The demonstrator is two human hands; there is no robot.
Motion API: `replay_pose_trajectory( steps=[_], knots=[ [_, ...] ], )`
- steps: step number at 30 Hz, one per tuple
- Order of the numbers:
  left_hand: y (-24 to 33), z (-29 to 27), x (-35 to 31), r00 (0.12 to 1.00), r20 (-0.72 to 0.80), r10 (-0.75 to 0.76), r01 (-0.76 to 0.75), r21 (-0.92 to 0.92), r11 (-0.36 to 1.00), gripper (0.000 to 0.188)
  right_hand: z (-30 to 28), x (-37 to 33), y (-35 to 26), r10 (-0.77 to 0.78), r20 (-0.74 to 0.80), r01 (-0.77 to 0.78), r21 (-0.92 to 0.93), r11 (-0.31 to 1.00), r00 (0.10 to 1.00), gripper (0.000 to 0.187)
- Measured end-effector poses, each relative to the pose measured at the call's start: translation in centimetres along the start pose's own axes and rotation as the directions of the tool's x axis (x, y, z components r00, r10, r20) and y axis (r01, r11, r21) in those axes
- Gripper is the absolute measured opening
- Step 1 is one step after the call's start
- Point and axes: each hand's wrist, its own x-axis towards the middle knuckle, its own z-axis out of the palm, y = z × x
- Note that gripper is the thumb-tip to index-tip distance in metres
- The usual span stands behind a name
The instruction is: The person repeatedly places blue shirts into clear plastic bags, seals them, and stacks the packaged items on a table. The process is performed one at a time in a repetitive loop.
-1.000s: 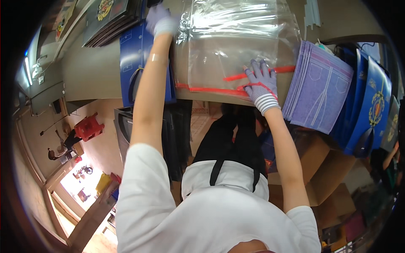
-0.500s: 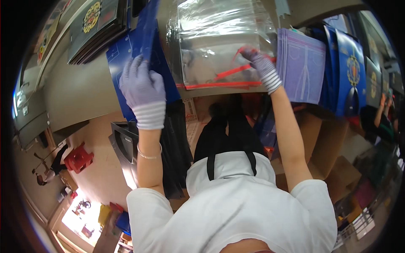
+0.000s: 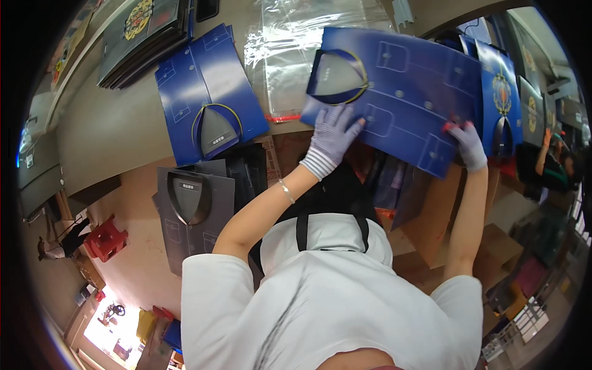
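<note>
A blue paper bag with white line markings and a looped handle lies sideways and tilted above the table's front edge. On its lower left edge rests my left hand, in a striped purple glove, with fingers stretched and thumb apart. My right hand, gloved too, is closed on its right part; something red shows at the fingertips, and I cannot tell what it is. Beneath the bag are clear plastic sleeves with a red edge, partly hidden. Another blue paper bag lies to the left, handle toward me.
Dark bags with a gold crest are piled at the far left, near a phone. More blue bags stand at the right. Grey bags hang below the table's left front edge. A cardboard box stands below on the right.
A blue bag has come over the plastic sleeves, covering them and the purple sheets at right. My left hand has moved right and my right hand farther right, onto the bag.
</note>
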Motion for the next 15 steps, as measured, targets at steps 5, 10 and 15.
replay_pose_trajectory(
  steps=[5, 10, 15],
  knots=[
    [-5.6, 0.8, 3.1, 0.973, -0.042, -0.227, 0.208, -0.268, 0.941, 0.024, -5.8, -13.5, 3.4, 0.265, -0.371, 0.058, 0.670, 0.740, 0.890, 0.014],
    [-7.6, 7.0, 8.6, 0.959, 0.250, -0.134, 0.147, -0.037, 0.988, 0.020, -6.1, -21.1, 4.1, -0.062, -0.539, -0.040, -0.176, 0.984, 0.840, 0.033],
    [-11.0, 9.7, 9.6, 0.893, 0.369, -0.258, 0.326, -0.135, 0.936, 0.016, -1.1, -22.7, 2.7, 0.079, -0.634, -0.244, -0.178, 0.953, 0.770, 0.034]
  ],
)
